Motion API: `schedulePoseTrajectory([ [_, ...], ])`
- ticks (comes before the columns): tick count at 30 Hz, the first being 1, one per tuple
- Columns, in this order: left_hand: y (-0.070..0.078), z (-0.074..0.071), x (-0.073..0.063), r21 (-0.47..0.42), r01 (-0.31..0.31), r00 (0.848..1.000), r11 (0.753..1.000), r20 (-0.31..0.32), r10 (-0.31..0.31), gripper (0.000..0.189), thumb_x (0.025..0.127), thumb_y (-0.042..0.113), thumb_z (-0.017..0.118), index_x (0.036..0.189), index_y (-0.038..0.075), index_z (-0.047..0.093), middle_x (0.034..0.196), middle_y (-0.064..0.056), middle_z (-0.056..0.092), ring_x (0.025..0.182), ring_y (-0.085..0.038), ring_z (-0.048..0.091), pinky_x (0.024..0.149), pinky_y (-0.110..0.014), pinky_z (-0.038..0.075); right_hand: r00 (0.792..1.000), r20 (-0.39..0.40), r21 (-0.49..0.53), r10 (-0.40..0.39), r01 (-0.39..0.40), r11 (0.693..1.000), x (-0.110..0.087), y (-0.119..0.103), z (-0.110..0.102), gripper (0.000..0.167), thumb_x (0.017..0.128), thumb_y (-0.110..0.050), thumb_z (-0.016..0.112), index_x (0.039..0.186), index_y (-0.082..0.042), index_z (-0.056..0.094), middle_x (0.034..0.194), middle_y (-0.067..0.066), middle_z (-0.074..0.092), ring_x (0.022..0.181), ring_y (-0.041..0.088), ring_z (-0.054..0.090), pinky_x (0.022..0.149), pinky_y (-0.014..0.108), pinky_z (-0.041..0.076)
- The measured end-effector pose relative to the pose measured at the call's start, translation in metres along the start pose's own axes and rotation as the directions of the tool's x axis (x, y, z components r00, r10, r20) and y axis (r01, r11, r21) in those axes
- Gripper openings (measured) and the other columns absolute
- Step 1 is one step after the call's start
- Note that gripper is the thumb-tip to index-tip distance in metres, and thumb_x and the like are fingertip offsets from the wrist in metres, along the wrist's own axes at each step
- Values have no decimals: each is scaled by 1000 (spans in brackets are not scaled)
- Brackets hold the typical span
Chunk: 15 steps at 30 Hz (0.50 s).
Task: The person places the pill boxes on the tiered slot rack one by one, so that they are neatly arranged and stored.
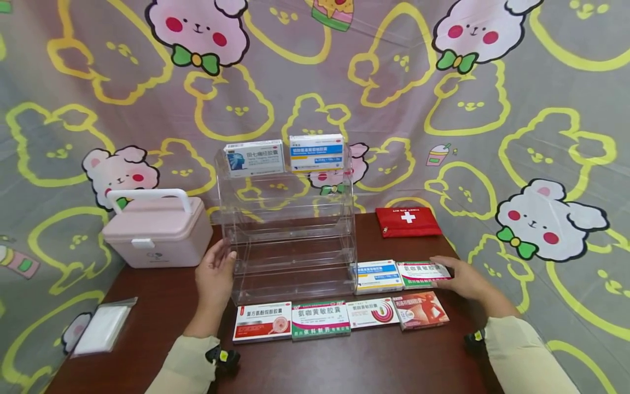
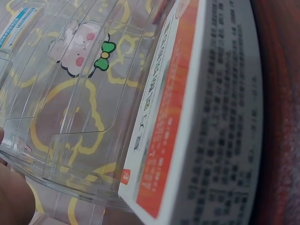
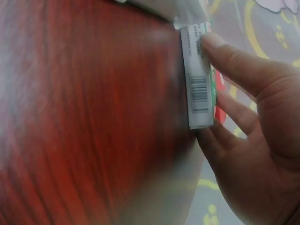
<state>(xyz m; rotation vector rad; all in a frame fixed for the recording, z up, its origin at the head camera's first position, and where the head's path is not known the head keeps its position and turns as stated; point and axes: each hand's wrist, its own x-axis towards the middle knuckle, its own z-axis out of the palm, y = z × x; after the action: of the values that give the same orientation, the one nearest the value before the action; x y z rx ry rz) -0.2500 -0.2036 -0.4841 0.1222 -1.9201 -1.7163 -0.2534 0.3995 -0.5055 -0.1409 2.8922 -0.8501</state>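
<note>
A clear tiered display rack (image 1: 295,257) stands mid-table, with two medicine boxes, one grey-white (image 1: 255,158) and one blue-and-white (image 1: 316,153), on its top tier. My left hand (image 1: 216,273) grips the rack's left side; part of that hand shows at the edge of the left wrist view. To the rack's right, my right hand (image 1: 460,278) pinches the right end of a green-and-white medicine box (image 1: 420,274), its thumb on the barcode side (image 3: 199,89) in the right wrist view. Beside that box lies another blue-and-white medicine box (image 1: 378,276), right at the rack's lower corner.
In front of the rack lies a row of medicine boxes: red-and-white (image 1: 262,322), green-and-white (image 1: 321,320), white with pink rings (image 1: 372,313) and orange-red (image 1: 421,311). A pink lidded case (image 1: 157,235) and a white packet (image 1: 103,328) are left, a red first aid pouch (image 1: 408,221) back right.
</note>
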Motion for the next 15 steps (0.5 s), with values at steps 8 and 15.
schedulePoseTrajectory([
  [8, 0, 0, 0, -26, 4, 1000, 1000, -7, -4, 42, 102, -5, 71, 144, -7, 64, 148, -30, 65, 134, -22, 67, 109, -10, 52, 1000, -18, -31, -17, 16, 999, -2, -2, 0, 85, 89, -28, 90, 158, 2, 51, 156, 38, 51, 139, 58, 48, 113, 80, 45],
  [15, 0, -1, 0, -12, 15, 1000, 1000, 9, -14, 43, 103, -4, 70, 145, -7, 63, 150, -25, 65, 136, -21, 64, 109, -9, 51, 999, -32, -60, -24, 22, 998, -2, -2, 0, 87, 87, -30, 92, 156, 5, 52, 153, 38, 53, 135, 57, 51, 111, 79, 47],
])
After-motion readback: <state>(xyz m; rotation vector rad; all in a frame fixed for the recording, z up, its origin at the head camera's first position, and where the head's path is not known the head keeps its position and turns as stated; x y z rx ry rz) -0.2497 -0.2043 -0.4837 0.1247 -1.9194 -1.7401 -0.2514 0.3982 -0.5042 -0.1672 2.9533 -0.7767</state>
